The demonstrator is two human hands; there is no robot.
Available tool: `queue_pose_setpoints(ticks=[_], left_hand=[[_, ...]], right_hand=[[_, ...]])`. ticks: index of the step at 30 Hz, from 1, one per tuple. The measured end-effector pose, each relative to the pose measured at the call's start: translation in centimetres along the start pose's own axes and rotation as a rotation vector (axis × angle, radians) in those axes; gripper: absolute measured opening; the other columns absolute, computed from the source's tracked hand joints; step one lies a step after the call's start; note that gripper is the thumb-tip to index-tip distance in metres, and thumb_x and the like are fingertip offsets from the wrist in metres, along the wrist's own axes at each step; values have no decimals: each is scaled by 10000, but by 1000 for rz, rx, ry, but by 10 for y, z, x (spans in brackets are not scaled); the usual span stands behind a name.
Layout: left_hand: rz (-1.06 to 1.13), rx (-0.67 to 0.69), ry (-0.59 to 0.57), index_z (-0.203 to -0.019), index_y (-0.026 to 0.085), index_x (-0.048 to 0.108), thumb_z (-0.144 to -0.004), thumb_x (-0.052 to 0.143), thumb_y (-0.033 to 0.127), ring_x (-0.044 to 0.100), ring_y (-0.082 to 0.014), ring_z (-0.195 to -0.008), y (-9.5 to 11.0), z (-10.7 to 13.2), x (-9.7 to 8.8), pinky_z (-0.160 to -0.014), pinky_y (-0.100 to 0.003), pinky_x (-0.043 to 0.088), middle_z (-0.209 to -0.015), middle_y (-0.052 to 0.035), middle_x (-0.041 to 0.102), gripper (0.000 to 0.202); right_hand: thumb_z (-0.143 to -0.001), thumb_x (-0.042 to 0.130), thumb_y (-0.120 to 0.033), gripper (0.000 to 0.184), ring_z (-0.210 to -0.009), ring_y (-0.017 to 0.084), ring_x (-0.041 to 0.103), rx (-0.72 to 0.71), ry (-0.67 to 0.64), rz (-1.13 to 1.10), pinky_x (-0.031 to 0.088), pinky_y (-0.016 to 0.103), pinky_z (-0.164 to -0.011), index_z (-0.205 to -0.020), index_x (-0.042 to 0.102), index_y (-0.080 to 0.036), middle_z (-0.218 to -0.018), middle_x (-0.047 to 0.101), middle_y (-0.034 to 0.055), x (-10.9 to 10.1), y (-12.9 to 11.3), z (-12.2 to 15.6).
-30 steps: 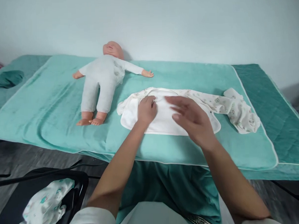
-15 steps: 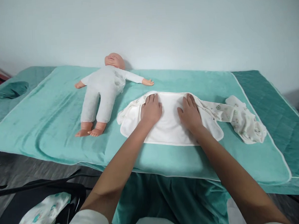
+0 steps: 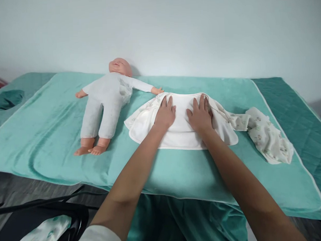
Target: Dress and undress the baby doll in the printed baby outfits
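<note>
A white baby garment (image 3: 180, 132) with a small printed pattern lies spread on the teal towel (image 3: 58, 138). My left hand (image 3: 165, 115) rests flat on its left half, fingers stretched out. My right hand (image 3: 200, 115) lies flat beside it on the right half, fingers also spread. The garment's crumpled legs (image 3: 268, 136) trail off to the right. A baby doll (image 3: 107, 101) in a grey suit lies on its back to the left, one arm reaching close to the garment.
The towel covers a teal padded table (image 3: 302, 105) standing against a pale wall. At the lower left a dark basket (image 3: 61, 215) holds another printed cloth (image 3: 40, 235). A dark teal cushion (image 3: 7, 99) sits at the far left.
My right hand came down from the air onto the garment. Both flat hands then slid a little toward the far edge and closer together.
</note>
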State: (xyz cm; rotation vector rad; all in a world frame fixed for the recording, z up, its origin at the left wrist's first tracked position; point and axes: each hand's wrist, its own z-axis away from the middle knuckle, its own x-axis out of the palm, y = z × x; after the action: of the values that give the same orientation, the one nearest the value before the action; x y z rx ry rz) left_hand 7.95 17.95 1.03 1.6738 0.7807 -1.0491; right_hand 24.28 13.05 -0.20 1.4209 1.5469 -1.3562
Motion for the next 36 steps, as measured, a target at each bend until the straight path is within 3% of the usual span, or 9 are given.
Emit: queue_pose_setpoints(ticks=[5, 9, 16, 20, 24, 27, 29, 32, 36], left_hand=[[2, -11, -5, -1580, 73, 347, -1041, 327, 354, 284, -316, -1574, -1, -1, 2, -1284, -463, 294, -1684, -205, 271, 608], [-44, -34, -40, -1560, -7, 347, -1046, 291, 360, 334, -324, -1550, 4, 9, 4, -1277, -456, 309, -1653, -237, 318, 634], [-105, -70, -35, -1547, -50, 349, -1039, 295, 383, 357, -331, -1536, 10, 34, 0, -1276, -457, 306, -1632, -243, 356, 670], [-123, 4, 29, -1513, 13, 436, -1033, 323, 394, 308, -320, -1562, 10, 64, -5, -1275, -487, 304, -1642, -215, 356, 623], [-73, 114, 120, -1325, 133, 609, -1031, 370, 364, 348, -301, -1542, 5, 108, -13, -1274, -494, 307, -1582, -142, 484, 443], [19, 164, 191, -1123, 175, 665, -1030, 401, 329, 485, -279, -1423, -1, 143, -20, -1215, -474, 390, -1428, -127, 612, 320], [56, 162, 214, -1030, 191, 671, -1029, 413, 308, 587, -266, -1245, -5, 164, -23, -1106, -449, 474, -1244, -126, 683, 283], [35, 166, 209, -1013, 206, 674, -1022, 429, 282, 606, -263, -1053, -8, 184, -27, -977, -442, 499, -1072, -111, 701, 257], [-51, 184, 182, -1019, 239, 676, -1019, 444, 297, 585, -280, -1017, -7, 189, -28, -938, -471, 465, -1032, -93, 705, 239]], right_hand=[[-1016, 450, -433, 665, -1576, 405, 83, -44, -14, 2, 296, 623, -1201, -1576, 356, -87, -1704, 85, 218, 5, 6, -1], [-1030, 426, -473, 663, -1561, 416, 155, -52, -55, -14, 259, 613, -1219, -1548, 402, -60, -1673, 186, 260, 13, 8, -4], [-1055, 354, -379, 625, -1552, 428, 186, -78, -87, 77, 237, 600, -1223, -1548, 405, 1, -1637, 265, 289, 3, -3, 3], [-1064, 296, -312, 575, -1559, 334, 229, -279, -122, 96, 151, 559, -1268, -1543, 424, -22, -1645, 314, 202, -8, -7, 28], [-1069, 334, -355, 577, -1545, 342, 266, -326, -125, 80, 223, 525, -1253, -1520, 449, -14, -1639, 328, 205, -18, -1, 67], [-1068, 382, -365, 513, -1525, 316, 313, -345, -56, 22, 280, 503, -1230, -1477, 506, -81, -1612, 397, 175, -30, 7, 104], [-1059, 430, -353, 442, -1444, 298, 421, -330, 23, -47, 348, 480, -1182, -1416, 550, -123, -1523, 515, 156, -41, 12, 129], [-1041, 489, -338, 264, -1116, 303, 581, -234, 116, -54, 455, 442, -997, -1113, 668, -157, -1179, 682, 146, -54, 16, 156], [-1020, 543, -331, 253, -890, 286, 550, -208, 116, 89, 413, 394, -809, -817, 618, -201, -889, 662, 96, -61, 17, 163]])
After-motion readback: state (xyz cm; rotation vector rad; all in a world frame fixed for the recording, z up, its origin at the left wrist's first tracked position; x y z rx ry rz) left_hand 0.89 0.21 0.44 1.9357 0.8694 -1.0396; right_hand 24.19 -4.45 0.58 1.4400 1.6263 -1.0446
